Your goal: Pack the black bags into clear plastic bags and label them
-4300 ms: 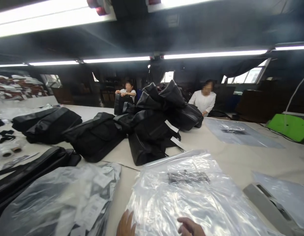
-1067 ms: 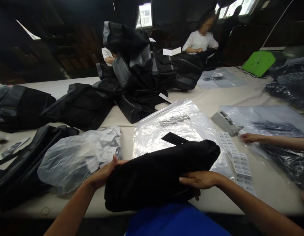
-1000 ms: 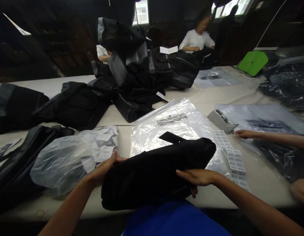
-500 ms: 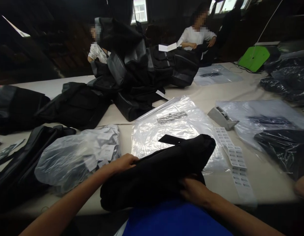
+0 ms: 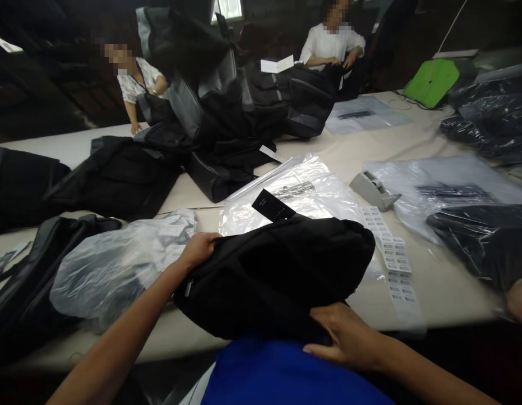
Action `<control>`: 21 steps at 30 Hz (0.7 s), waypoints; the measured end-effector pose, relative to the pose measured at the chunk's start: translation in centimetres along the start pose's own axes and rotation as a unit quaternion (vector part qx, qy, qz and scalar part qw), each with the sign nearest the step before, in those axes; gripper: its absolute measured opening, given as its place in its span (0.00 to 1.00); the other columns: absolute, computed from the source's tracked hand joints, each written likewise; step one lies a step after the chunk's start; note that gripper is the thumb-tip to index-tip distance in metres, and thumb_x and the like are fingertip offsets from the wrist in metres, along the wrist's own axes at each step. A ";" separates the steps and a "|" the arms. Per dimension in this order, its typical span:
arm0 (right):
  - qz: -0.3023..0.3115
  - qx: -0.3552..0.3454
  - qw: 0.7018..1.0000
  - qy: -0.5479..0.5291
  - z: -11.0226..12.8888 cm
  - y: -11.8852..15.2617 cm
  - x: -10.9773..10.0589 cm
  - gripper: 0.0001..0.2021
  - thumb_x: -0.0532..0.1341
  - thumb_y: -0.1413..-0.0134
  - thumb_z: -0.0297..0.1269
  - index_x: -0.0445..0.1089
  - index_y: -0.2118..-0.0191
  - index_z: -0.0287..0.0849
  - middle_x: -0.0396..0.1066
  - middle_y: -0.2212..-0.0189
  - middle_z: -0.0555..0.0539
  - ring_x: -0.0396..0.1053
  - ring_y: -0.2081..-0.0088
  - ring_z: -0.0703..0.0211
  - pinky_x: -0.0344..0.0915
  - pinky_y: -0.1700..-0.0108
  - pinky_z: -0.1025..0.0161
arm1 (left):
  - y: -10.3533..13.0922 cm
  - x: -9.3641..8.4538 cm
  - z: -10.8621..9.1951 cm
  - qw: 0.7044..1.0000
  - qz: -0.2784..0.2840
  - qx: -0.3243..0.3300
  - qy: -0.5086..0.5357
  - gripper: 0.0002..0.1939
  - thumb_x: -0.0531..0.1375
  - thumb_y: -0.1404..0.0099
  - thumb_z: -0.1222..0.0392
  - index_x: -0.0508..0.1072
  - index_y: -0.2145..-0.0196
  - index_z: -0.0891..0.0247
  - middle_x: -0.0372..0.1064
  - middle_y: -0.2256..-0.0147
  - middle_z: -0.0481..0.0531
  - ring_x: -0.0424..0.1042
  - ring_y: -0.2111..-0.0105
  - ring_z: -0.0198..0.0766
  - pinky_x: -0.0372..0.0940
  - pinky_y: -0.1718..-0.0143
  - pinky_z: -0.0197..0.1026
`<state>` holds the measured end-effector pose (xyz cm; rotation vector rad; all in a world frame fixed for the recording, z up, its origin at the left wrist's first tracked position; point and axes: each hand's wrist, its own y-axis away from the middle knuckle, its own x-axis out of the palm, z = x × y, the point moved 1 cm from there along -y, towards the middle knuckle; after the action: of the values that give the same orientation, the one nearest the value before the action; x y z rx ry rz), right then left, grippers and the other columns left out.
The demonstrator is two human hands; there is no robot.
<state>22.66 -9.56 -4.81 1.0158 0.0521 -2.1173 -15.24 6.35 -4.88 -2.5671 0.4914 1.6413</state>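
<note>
A black bag (image 5: 278,270) is held tilted over the near edge of the table (image 5: 446,292). Its upper left edge is gripped by the left fingers (image 5: 211,237), whose tips are partly hidden. At its lower right edge, the cloth is pinched by the right fingers (image 5: 322,313), with the thumb set apart from the forefinger. A black hang tag (image 5: 269,205) is seen beyond and between the fingers, against clear plastic bags (image 5: 239,216). Barcode labels (image 5: 394,253) are laid beyond the right fingers, near a tape dispenser (image 5: 370,188).
</note>
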 end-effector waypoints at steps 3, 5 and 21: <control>0.012 0.031 0.999 -0.028 -1.2 0.7 -2.0 0.24 0.64 0.51 0.60 0.72 0.63 0.40 0.75 0.67 0.46 0.73 0.67 0.55 0.66 0.67 0.64 | -0.2 0.1 -2.4 0.998 0.041 0.033 -0.044 0.19 0.51 0.40 0.65 0.79 0.58 0.55 0.78 0.59 0.49 0.76 0.58 0.43 0.66 0.55 0.41; -0.019 0.015 0.998 -0.051 -1.9 1.5 -3.6 0.23 0.63 0.49 0.58 0.74 0.60 0.42 0.75 0.63 0.46 0.74 0.63 0.53 0.68 0.62 0.62 | 0.2 0.1 -3.9 0.994 0.049 0.042 -0.088 0.20 0.51 0.40 0.65 0.78 0.57 0.53 0.78 0.58 0.49 0.75 0.57 0.45 0.66 0.56 0.41; -0.244 0.056 0.967 -0.055 -3.0 3.9 -12.9 0.23 0.64 0.47 0.55 0.71 0.49 0.49 0.72 0.50 0.45 0.69 0.49 0.47 0.66 0.45 0.53 | 6.1 -0.1 -10.7 0.980 -0.075 0.052 -0.178 0.21 0.50 0.39 0.68 0.75 0.53 0.58 0.78 0.57 0.52 0.77 0.62 0.46 0.70 0.64 0.43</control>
<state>32.14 -3.20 2.98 1.0243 0.1423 -2.6469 -7.75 -1.67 0.60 -2.1129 0.3378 1.9035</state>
